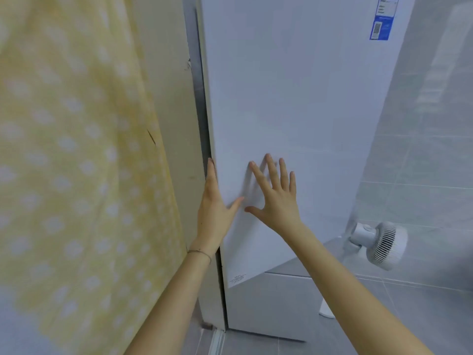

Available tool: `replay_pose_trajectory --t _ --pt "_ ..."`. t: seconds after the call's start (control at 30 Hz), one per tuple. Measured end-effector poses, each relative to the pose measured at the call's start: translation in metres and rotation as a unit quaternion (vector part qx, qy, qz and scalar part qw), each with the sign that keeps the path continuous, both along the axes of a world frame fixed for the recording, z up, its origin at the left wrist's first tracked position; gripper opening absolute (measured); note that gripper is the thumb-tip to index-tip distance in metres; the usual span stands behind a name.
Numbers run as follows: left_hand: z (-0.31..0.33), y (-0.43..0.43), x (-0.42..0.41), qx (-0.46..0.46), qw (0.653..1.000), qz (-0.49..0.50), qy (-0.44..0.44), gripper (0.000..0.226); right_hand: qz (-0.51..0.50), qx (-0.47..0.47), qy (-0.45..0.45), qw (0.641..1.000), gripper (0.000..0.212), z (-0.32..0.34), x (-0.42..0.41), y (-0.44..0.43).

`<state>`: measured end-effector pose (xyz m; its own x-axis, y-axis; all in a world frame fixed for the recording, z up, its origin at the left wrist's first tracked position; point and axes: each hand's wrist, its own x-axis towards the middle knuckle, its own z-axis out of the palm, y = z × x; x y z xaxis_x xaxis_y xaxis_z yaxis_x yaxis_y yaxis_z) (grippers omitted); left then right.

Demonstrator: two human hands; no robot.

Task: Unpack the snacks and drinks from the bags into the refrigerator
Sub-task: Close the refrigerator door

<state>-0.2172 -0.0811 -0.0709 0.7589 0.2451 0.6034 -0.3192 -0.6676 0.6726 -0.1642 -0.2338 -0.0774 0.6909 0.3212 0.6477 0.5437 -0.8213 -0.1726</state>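
Left hand [213, 208] flat along smooth white refrigerator door [294, 98] edge; right hand [275, 201] splayed on its face, neither gripping.

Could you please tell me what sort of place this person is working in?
Probably a home, perhaps a tiled kitchen or utility corner: a tall white refrigerator by grey wall tiles, a yellow curtain with white dots on its left, and a small white fan on its right.
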Motion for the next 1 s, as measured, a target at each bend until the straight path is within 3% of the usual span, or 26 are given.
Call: replay_pose_trajectory --t 0.23,0.63,1.0 --pt "-0.016 0.036 0.098 0.16 0.98 0.117 -0.035 0.125 -0.06 -0.025 -0.038 0.997 0.113 -0.006 0.098 0.013" --pt "-0.025 0.04 0.237 0.26 0.958 0.122 -0.009 0.127 -0.096 -0.053 -0.147 0.983 0.11 -0.014 0.218 0.022" --pt "-0.042 0.047 0.28 0.307 0.939 0.144 -0.065 0.121 -0.111 -0.038 -0.173 0.978 0.105 -0.022 0.24 0.026"
